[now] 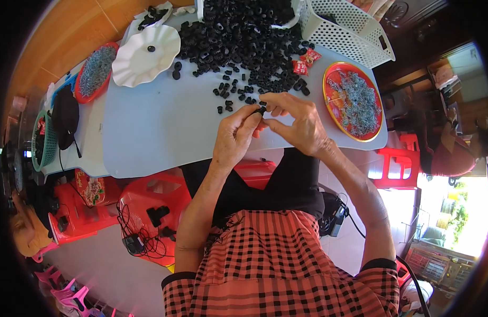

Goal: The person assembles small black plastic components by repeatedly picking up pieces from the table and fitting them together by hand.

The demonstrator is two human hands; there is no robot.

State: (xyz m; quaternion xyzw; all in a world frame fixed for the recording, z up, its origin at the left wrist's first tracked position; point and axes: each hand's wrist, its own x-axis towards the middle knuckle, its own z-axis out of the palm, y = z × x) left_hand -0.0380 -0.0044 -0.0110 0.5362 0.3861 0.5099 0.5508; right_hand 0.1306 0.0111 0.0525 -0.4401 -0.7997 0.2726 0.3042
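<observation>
My left hand (234, 136) is closed, pinching a small black plastic part (261, 111) between thumb and fingertips above the table's near edge. Close against it from the right comes my right hand (299, 122), its fingers curled and its index finger and thumb at either side of the part. Whatever the right fingertips hold is too small to make out. Just beyond the hands, loose black plastic parts (226, 87) lie scattered in front of a large heap of the same kind (244, 39). A red round tray (327, 100) of small silvery metal springs (357, 103) stands to the right.
A white fluted dish (130, 66) holds one black piece; beside it is another red tray (84, 99) of springs. Red wrappers (300, 67) lie by the heap, near a white perforated basket (355, 37). A green basket (49, 142) stands far left. Red stools (149, 195) flank the table.
</observation>
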